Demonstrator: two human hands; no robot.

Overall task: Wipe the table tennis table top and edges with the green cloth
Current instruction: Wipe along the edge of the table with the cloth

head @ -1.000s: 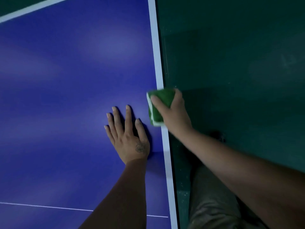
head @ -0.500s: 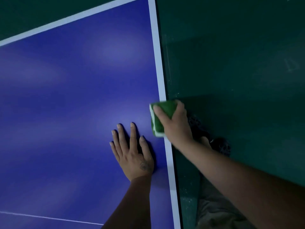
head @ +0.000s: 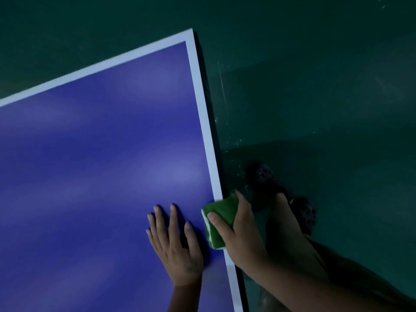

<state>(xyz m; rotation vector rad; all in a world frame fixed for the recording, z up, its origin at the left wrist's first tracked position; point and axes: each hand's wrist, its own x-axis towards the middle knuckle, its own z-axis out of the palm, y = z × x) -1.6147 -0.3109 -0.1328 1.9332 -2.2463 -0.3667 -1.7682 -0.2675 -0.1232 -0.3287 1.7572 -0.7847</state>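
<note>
My right hand (head: 244, 235) grips the green cloth (head: 219, 224) at the worktop (head: 90, 176) right edge; my left hand (head: 180, 251) lies flat beside it, fingers (head: 173, 219) straight.

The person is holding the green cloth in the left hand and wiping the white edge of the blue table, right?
Not quite. The head view shows the green cloth gripped by the right hand, not the left. The left hand lies flat on the blue table. The rest holds: the cloth sits on the table's white edge.

Blue table top (head: 90, 176) w/ white edge line (head: 203, 113), green cloth (head: 219, 221), dk green floor (head: 315, 86).
</note>
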